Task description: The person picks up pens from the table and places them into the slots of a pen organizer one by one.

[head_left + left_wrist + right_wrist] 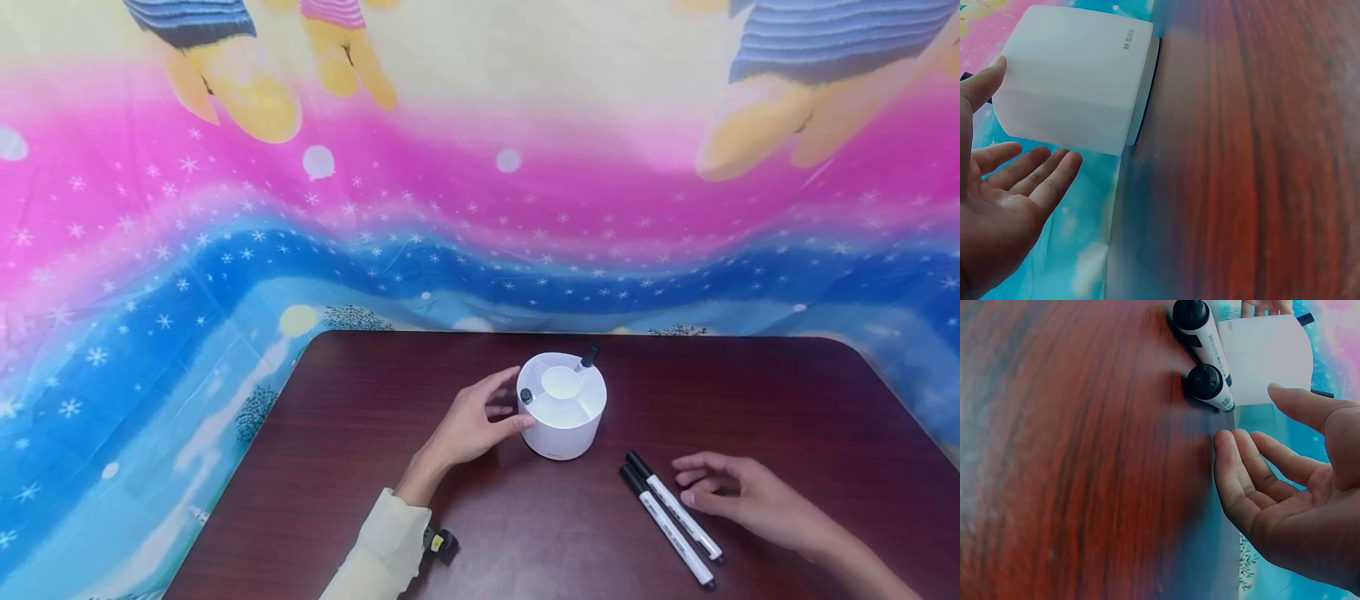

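Note:
A round white pen holder (561, 440) with divided compartments stands upright on the table. Two black-ended pens or markers poke out of it, one at the back (590, 356) and one at the left (526, 396). My left hand (471, 423) is at its left side, fingers spread, thumb tip right at the wall; in the left wrist view the other fingers (1054, 178) reach beside the holder (1079, 75). Two white markers with black caps, a nearer one (677, 538) and a farther one (685, 517), lie side by side. Just right of them my right hand (750, 493) hovers, fingers loosely bent, holding nothing.
The dark red wooden table (360, 400) has rounded far corners. A colourful printed cloth (420, 208) hangs behind and around it. A small black device (441, 543) sits at the left sleeve cuff (393, 533).

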The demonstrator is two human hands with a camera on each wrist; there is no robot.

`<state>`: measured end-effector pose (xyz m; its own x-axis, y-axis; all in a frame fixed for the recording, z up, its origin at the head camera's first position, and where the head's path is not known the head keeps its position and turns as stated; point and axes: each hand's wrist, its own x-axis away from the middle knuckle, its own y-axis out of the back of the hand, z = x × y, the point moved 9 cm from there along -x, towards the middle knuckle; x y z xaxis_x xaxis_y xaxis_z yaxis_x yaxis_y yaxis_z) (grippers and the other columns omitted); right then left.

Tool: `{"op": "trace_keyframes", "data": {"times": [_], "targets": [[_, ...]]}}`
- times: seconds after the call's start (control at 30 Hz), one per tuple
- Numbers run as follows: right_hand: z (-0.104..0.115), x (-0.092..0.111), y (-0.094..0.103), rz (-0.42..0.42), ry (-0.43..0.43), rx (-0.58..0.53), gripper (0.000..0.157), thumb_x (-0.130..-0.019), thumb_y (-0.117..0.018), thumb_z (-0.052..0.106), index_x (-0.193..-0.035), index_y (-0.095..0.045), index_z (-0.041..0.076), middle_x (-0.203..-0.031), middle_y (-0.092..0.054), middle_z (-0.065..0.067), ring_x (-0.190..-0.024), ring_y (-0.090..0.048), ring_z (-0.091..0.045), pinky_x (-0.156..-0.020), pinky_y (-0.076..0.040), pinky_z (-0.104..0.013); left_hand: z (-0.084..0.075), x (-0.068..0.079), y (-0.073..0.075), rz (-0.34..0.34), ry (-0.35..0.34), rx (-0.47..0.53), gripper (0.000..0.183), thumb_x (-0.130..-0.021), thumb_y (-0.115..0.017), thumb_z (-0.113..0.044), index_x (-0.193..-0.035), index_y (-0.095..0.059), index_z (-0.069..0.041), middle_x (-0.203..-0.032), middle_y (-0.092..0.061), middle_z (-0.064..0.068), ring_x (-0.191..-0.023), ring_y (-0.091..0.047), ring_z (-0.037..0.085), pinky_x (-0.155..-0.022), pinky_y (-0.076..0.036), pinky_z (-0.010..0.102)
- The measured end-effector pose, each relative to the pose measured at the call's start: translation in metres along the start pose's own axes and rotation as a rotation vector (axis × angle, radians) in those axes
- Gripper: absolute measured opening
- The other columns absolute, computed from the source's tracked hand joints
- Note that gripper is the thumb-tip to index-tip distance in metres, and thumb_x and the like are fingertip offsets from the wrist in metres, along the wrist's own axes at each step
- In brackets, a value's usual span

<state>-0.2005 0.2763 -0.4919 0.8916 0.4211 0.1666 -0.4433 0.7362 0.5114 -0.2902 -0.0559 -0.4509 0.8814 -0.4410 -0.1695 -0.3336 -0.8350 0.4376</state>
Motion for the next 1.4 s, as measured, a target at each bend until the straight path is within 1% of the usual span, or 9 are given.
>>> {"op": "trace_keyframes", "data": {"times": [0.07, 0.2, 0.43, 0.73, 0.8, 0.93, 1.1, 1.23, 1.4], "targets": [[0.000, 0.000, -0.001, 0.004, -0.005, -0.005, 0.048, -0.106, -0.068, 0.015, -0.144, -0.057, -0.012, -0.128, -0.072, -0.022, -0.100, -0.069, 0.005, -0.080, -0.062, -0.021, 0.001, 0.000, -0.001, 0.010, 0.007, -0.006, 0.080, -0.095, -0.085, -0.030, -0.163, -0.046, -0.011, -0.155, -0.060, 0.014, -0.130, -0.070, 0.036, -0.108, -0.061, 0.049], [-0.001, 0.001, -0.003, 0.015, -0.017, -0.010, 0.049, -0.105, -0.070, 0.017, -0.143, -0.058, -0.012, -0.127, -0.072, -0.021, -0.099, -0.069, 0.004, -0.079, -0.062, -0.021, 0.005, 0.000, -0.004, 0.031, 0.026, -0.020, 0.079, -0.096, -0.084, -0.031, -0.164, -0.046, -0.018, -0.163, -0.054, 0.008, -0.134, -0.068, 0.033, -0.110, -0.059, 0.047], [-0.001, 0.001, -0.007, 0.023, -0.001, 0.004, 0.048, -0.105, -0.071, 0.017, -0.143, -0.059, -0.010, -0.127, -0.072, -0.019, -0.098, -0.070, 0.004, -0.077, -0.062, -0.022, 0.008, 0.000, -0.006, 0.034, 0.045, -0.012, 0.079, -0.096, -0.084, -0.033, -0.163, -0.047, -0.017, -0.164, -0.053, 0.008, -0.133, -0.069, 0.034, -0.110, -0.059, 0.051], [0.008, -0.001, -0.012, -0.002, 0.093, 0.055, 0.045, -0.102, -0.074, 0.014, -0.139, -0.063, -0.010, -0.120, -0.073, -0.015, -0.094, -0.070, 0.003, -0.074, -0.062, -0.023, 0.010, 0.000, -0.006, 0.034, 0.058, 0.012, 0.080, -0.095, -0.085, -0.032, -0.163, -0.047, -0.018, -0.163, -0.053, 0.009, -0.132, -0.069, 0.037, -0.110, -0.058, 0.054], [0.009, -0.003, -0.013, 0.004, 0.089, 0.060, 0.046, -0.101, -0.075, 0.015, -0.138, -0.063, -0.009, -0.119, -0.074, -0.015, -0.093, -0.070, 0.002, -0.073, -0.062, -0.023, 0.010, 0.001, -0.006, 0.033, 0.056, 0.009, 0.079, -0.095, -0.085, -0.032, -0.163, -0.047, -0.017, -0.163, -0.053, 0.010, -0.132, -0.069, 0.037, -0.110, -0.059, 0.053], [0.008, -0.005, -0.015, 0.009, 0.046, 0.074, 0.049, -0.100, -0.077, 0.019, -0.138, -0.064, -0.008, -0.117, -0.074, -0.014, -0.089, -0.069, 0.001, -0.070, -0.059, -0.023, 0.009, 0.001, -0.006, 0.032, 0.059, 0.000, 0.079, -0.095, -0.085, -0.033, -0.163, -0.047, -0.017, -0.163, -0.054, 0.009, -0.130, -0.070, 0.037, -0.109, -0.060, 0.051], [0.011, -0.008, -0.014, -0.036, 0.045, 0.164, 0.048, -0.097, -0.082, 0.025, -0.133, -0.069, -0.004, -0.109, -0.076, -0.003, -0.084, -0.066, 0.004, -0.066, -0.056, -0.022, 0.007, 0.001, -0.006, 0.030, 0.051, -0.014, 0.078, -0.096, -0.084, -0.033, -0.163, -0.048, -0.016, -0.162, -0.055, 0.010, -0.129, -0.071, 0.037, -0.108, -0.061, 0.049], [0.015, -0.010, -0.014, -0.065, 0.053, 0.234, 0.045, -0.094, -0.084, 0.023, -0.128, -0.072, -0.004, -0.100, -0.073, 0.004, -0.079, -0.062, 0.006, -0.063, -0.054, -0.021, 0.008, 0.001, -0.006, 0.031, 0.057, -0.025, 0.079, -0.095, -0.085, -0.033, -0.163, -0.048, -0.018, -0.163, -0.054, 0.008, -0.129, -0.071, 0.035, -0.108, -0.061, 0.046], [0.018, -0.013, -0.015, -0.076, 0.045, 0.285, 0.036, -0.091, -0.085, 0.017, -0.120, -0.075, -0.002, -0.090, -0.069, 0.006, -0.074, -0.058, 0.006, -0.061, -0.052, -0.021, 0.009, 0.001, -0.006, 0.029, 0.072, -0.041, 0.080, -0.094, -0.085, -0.035, -0.163, -0.047, -0.020, -0.164, -0.054, 0.005, -0.130, -0.071, 0.033, -0.108, -0.061, 0.043]]}}
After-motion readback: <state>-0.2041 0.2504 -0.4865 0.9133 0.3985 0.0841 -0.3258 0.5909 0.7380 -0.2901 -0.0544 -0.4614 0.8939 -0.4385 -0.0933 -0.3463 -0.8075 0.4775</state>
